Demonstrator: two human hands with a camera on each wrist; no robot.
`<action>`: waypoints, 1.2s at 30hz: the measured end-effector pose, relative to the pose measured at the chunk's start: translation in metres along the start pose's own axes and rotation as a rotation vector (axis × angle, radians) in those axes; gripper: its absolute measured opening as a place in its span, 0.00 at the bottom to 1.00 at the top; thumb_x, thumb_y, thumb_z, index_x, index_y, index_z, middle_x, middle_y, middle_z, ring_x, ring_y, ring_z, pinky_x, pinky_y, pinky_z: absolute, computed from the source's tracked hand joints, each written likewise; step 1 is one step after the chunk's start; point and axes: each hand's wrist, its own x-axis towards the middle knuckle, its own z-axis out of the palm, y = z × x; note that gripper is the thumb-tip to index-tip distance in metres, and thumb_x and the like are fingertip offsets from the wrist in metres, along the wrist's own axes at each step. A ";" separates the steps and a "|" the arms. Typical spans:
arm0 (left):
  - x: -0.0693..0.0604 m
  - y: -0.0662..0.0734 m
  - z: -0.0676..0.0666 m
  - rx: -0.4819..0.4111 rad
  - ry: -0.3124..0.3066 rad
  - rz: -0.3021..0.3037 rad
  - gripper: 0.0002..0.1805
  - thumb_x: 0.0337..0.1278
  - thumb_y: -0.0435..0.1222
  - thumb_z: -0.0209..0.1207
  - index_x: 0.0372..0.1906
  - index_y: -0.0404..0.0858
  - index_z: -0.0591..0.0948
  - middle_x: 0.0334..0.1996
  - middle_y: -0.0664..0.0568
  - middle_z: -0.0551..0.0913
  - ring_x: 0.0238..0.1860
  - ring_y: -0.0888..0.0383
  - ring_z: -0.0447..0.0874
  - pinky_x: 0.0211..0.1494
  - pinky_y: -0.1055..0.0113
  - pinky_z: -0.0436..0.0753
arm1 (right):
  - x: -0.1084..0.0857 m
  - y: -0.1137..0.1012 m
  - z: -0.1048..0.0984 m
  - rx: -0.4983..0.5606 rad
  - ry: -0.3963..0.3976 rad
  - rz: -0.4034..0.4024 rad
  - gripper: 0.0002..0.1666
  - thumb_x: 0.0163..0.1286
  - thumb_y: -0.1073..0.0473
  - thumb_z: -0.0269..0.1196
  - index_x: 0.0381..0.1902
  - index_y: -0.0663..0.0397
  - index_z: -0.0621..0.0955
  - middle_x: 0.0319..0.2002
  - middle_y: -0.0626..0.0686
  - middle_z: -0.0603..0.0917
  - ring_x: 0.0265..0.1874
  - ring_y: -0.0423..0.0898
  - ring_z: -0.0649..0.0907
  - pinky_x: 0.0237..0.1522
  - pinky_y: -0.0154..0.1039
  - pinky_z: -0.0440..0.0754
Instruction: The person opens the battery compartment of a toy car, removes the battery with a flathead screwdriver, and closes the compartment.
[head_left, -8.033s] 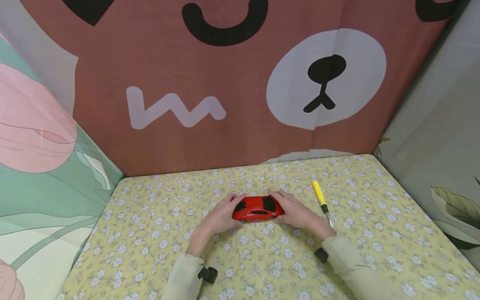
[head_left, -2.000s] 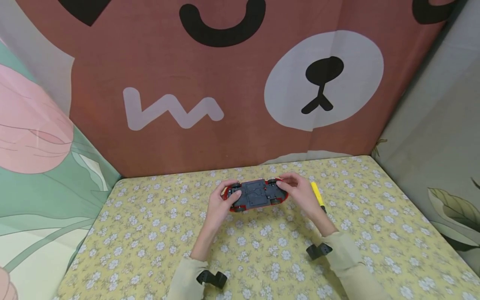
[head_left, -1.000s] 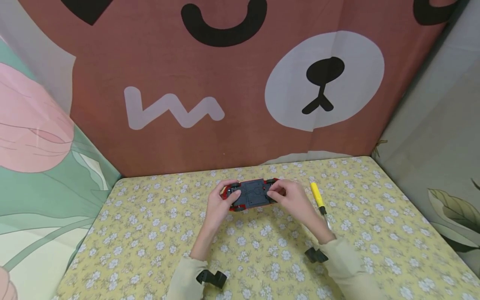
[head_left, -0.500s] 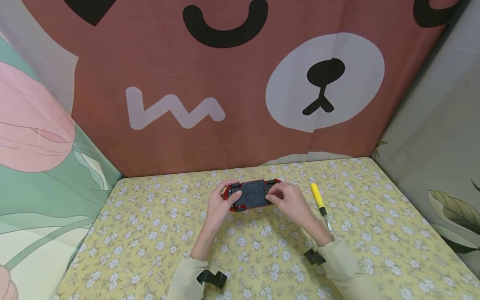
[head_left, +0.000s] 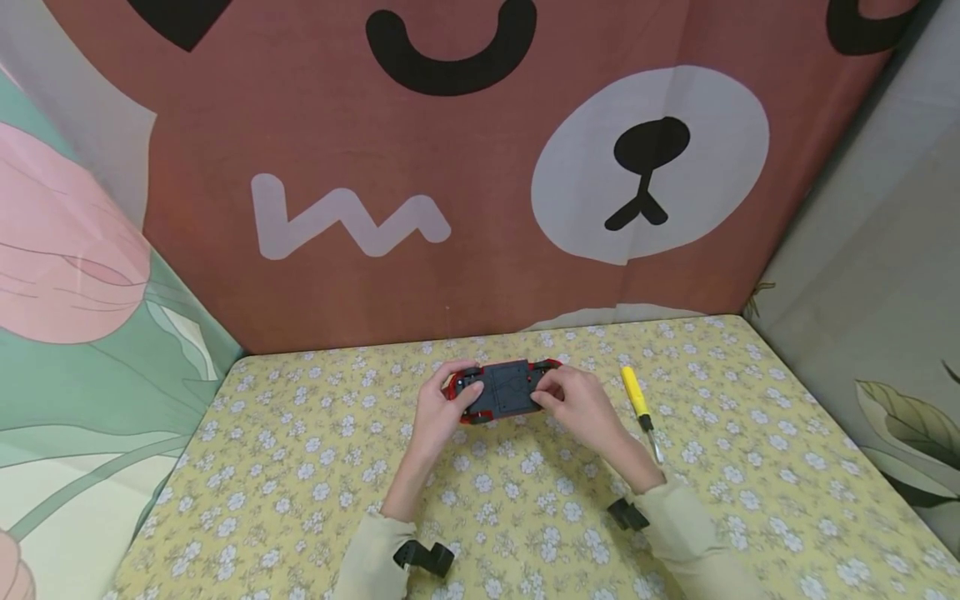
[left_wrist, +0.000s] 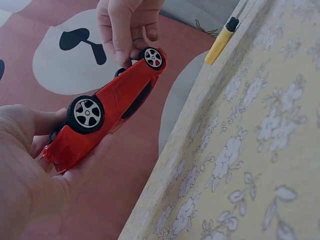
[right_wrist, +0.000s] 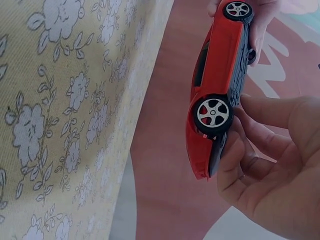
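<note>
A red toy car (head_left: 508, 389) is held above the table, its dark underside turned up towards the head view. My left hand (head_left: 438, 404) grips one end, thumb across the underside and fingers behind the body. At the other end, my right hand (head_left: 581, 404) has its thumb and forefinger pinched together against the underside, close to a wheel. What lies between those fingertips is hidden. The right wrist view shows the car (right_wrist: 215, 75) side-on, with the curled fingers of my right hand (right_wrist: 272, 160) at its dark base. Silver-spoked wheels show in both wrist views.
A screwdriver (head_left: 635, 392) with a yellow handle lies on the table to the right of my right hand. The table (head_left: 300, 500) has a yellow floral cover. Printed fabric (head_left: 337, 292) hangs behind it and along both sides.
Eight seconds ago the car was wheels-down on the table between both hands; now it is raised and overturned. My right hand shifted from the car's end onto its underside and has barely moved since.
</note>
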 end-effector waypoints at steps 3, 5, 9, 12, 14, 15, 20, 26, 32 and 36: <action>0.000 0.000 0.000 -0.002 -0.002 -0.007 0.18 0.67 0.32 0.66 0.60 0.40 0.83 0.59 0.40 0.80 0.52 0.43 0.86 0.47 0.56 0.88 | -0.001 0.000 0.000 -0.032 -0.001 -0.006 0.05 0.67 0.64 0.72 0.31 0.54 0.86 0.29 0.48 0.80 0.25 0.40 0.76 0.27 0.38 0.77; -0.001 0.000 0.001 -0.009 -0.006 -0.011 0.18 0.68 0.32 0.66 0.60 0.40 0.83 0.60 0.40 0.80 0.52 0.43 0.86 0.47 0.56 0.88 | -0.001 0.000 0.001 -0.060 -0.003 -0.012 0.06 0.66 0.64 0.73 0.31 0.53 0.85 0.29 0.48 0.80 0.24 0.40 0.76 0.27 0.38 0.77; -0.001 0.000 0.001 -0.006 -0.014 -0.003 0.18 0.67 0.32 0.66 0.60 0.39 0.83 0.60 0.41 0.80 0.53 0.43 0.86 0.47 0.56 0.88 | -0.001 0.001 0.002 -0.105 -0.006 -0.028 0.08 0.65 0.64 0.74 0.29 0.53 0.83 0.27 0.47 0.78 0.22 0.40 0.75 0.26 0.37 0.76; -0.001 0.000 0.002 0.010 -0.014 0.007 0.18 0.67 0.32 0.66 0.60 0.40 0.84 0.60 0.42 0.80 0.52 0.43 0.86 0.46 0.57 0.88 | -0.001 0.002 0.002 -0.113 -0.011 -0.029 0.09 0.65 0.64 0.74 0.29 0.52 0.83 0.26 0.47 0.78 0.21 0.39 0.74 0.24 0.37 0.75; -0.001 0.000 0.002 0.013 -0.012 0.008 0.18 0.67 0.32 0.67 0.60 0.40 0.84 0.60 0.42 0.81 0.52 0.43 0.87 0.46 0.58 0.88 | -0.001 0.002 0.002 -0.109 -0.016 -0.025 0.09 0.66 0.64 0.74 0.29 0.52 0.83 0.26 0.47 0.78 0.21 0.39 0.74 0.24 0.37 0.75; -0.001 0.000 0.002 0.008 -0.014 0.007 0.18 0.67 0.32 0.66 0.60 0.40 0.84 0.60 0.42 0.81 0.52 0.43 0.87 0.46 0.58 0.88 | 0.000 0.003 0.002 -0.107 -0.018 -0.022 0.09 0.66 0.64 0.73 0.29 0.52 0.83 0.26 0.47 0.78 0.21 0.39 0.74 0.24 0.37 0.75; -0.001 0.000 0.002 -0.010 -0.019 0.008 0.18 0.67 0.31 0.66 0.60 0.38 0.83 0.59 0.40 0.81 0.52 0.42 0.87 0.46 0.57 0.88 | 0.000 0.002 0.001 -0.090 -0.032 0.002 0.08 0.66 0.64 0.73 0.29 0.53 0.83 0.26 0.47 0.79 0.21 0.39 0.75 0.25 0.38 0.76; -0.001 -0.001 0.002 -0.005 -0.014 0.005 0.18 0.67 0.31 0.66 0.60 0.39 0.83 0.59 0.39 0.81 0.52 0.42 0.87 0.46 0.57 0.88 | 0.000 0.000 -0.001 -0.046 -0.056 0.040 0.04 0.67 0.68 0.71 0.33 0.56 0.85 0.30 0.50 0.83 0.22 0.40 0.77 0.27 0.39 0.77; -0.001 -0.001 0.002 -0.004 -0.009 0.006 0.18 0.67 0.31 0.66 0.60 0.38 0.83 0.58 0.40 0.82 0.51 0.42 0.88 0.45 0.57 0.88 | -0.001 -0.001 -0.001 -0.040 -0.054 0.061 0.04 0.67 0.69 0.71 0.33 0.57 0.86 0.31 0.51 0.85 0.24 0.41 0.80 0.28 0.39 0.79; -0.002 -0.001 0.003 0.000 -0.005 0.011 0.18 0.67 0.31 0.66 0.60 0.38 0.83 0.56 0.39 0.83 0.49 0.43 0.88 0.44 0.58 0.88 | -0.001 -0.002 0.002 -0.060 -0.046 0.057 0.04 0.65 0.69 0.72 0.32 0.58 0.87 0.30 0.50 0.85 0.23 0.41 0.80 0.26 0.38 0.79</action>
